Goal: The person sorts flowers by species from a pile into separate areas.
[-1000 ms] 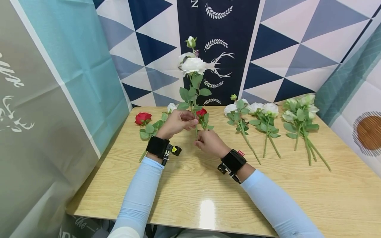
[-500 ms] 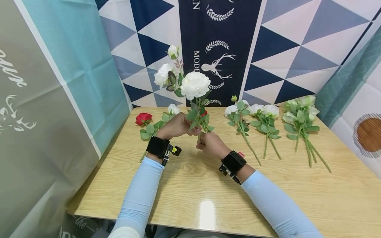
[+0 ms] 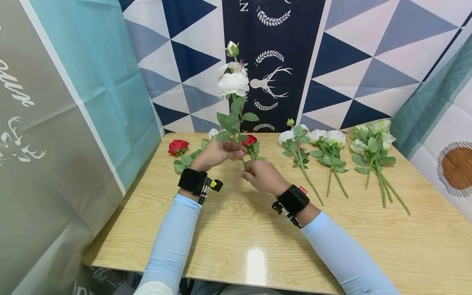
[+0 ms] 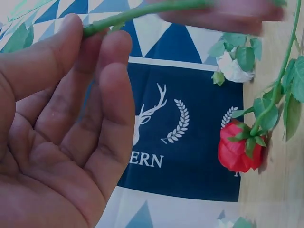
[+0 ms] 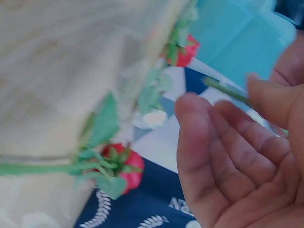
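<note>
Upright in front of me stands an artificial white rose stem (image 3: 234, 84) with a bud on top and green leaves below the blooms. My left hand (image 3: 217, 153) pinches its stem under the leaves between thumb and fingertips. Lower down, my right hand (image 3: 266, 177) holds the stem's bottom end with thumb and fingers. In the left wrist view the green stem (image 4: 147, 10) runs from my left fingertips toward the blurred other hand. The cut end of the stem (image 5: 225, 90) sticks out by my right thumb in the right wrist view. Behind the hands lies a red rose (image 3: 249, 141).
Another red rose (image 3: 178, 147) lies at the table's back left, with a white flower (image 3: 212, 133) beside it. Along the back right lie a white rose stem (image 3: 298, 141), a white pair (image 3: 328, 141) and a larger white bunch (image 3: 373, 141). Patterned cloth (image 3: 199, 61) hangs behind the wooden table (image 3: 228, 229).
The white rose stem tipped with its blooms toward me and to the left half a second ago, and now stands upright again. Both hands have stayed on it in nearly the same place.
</note>
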`<state>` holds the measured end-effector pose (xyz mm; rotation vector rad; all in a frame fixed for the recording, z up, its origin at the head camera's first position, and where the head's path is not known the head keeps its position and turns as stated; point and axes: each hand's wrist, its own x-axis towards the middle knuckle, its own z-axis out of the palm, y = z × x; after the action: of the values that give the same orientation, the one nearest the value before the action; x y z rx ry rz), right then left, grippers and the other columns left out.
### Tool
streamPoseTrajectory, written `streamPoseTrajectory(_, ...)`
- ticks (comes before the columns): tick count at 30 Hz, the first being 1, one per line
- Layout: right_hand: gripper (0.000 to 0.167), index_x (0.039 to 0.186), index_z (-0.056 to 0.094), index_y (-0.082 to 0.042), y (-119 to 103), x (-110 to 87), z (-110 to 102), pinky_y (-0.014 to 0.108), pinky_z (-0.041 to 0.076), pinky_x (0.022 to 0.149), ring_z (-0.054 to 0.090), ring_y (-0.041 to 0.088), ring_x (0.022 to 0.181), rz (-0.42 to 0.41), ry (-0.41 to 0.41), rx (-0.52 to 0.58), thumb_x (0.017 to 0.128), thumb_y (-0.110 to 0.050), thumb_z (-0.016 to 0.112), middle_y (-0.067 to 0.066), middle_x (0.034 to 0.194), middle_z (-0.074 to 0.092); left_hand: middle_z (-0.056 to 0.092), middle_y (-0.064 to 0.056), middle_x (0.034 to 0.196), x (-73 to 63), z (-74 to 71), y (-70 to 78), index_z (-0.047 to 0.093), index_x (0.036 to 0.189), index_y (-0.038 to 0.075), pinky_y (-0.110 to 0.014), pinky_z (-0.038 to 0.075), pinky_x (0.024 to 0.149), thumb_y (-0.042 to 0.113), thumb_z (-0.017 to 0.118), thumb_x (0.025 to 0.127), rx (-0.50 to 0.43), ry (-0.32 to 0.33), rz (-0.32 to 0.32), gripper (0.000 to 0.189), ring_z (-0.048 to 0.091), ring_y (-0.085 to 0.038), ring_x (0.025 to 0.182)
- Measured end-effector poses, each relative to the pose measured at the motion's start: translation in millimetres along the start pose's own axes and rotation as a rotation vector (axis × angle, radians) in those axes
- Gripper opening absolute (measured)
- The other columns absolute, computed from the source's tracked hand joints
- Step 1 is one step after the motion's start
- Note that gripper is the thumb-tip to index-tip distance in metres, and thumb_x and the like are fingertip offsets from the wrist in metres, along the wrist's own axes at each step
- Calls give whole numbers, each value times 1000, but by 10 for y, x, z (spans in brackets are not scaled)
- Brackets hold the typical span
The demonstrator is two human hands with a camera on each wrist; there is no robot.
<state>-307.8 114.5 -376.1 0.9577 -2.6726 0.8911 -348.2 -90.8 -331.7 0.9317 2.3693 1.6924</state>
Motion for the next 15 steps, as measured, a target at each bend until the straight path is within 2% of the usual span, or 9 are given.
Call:
streamPoseTrajectory(5, 23, 85, 68, -6, -123, 1, -103, 28, 39, 53, 46, 11, 51, -62, 126, 100, 104, -17, 63, 0, 65, 60, 76, -7, 97, -19, -9, 41, 76, 101, 4, -39, 56, 86, 16, 77, 95, -27, 60, -101, 14, 71, -29, 95)
streamPoseTrajectory(8, 21, 87, 70, -3, -163, 6, -129, 28, 42, 54, 48, 10, 51, -87, 188, 90, 104, -14, 63, 3, 68, 63, 76, -7, 100, -29, -9, 67, 75, 105, 7, -38, 56, 88, 21, 77, 95, -40, 84, -139, 18, 71, -25, 96)
streamPoseTrajectory(10, 20, 86, 71, -3, -174, 4, -155, 28, 42, 55, 49, 9, 52, -89, 224, 60, 103, -13, 65, 3, 68, 63, 76, -8, 102, -29, -8, 80, 75, 110, 7, -40, 56, 88, 23, 76, 95, -42, 85, -131, 22, 71, -29, 99)
streamPoseTrajectory(12, 18, 86, 71, -4, -192, -6, -215, 28, 42, 54, 49, 9, 52, -79, 253, 29, 101, -12, 67, 3, 67, 63, 76, -9, 106, -22, -4, 86, 73, 116, 4, -46, 57, 89, 22, 75, 97, -50, 80, -91, 27, 70, -34, 101)
streamPoseTrajectory(15, 19, 83, 71, -4, -210, -30, -372, 30, 41, 54, 49, 11, 51, -59, 275, -16, 100, -11, 68, 2, 64, 60, 75, -12, 108, -13, -26, 89, 72, 121, 3, -47, 58, 85, 19, 73, 98, -23, 91, -21, 28, 70, -38, 102)
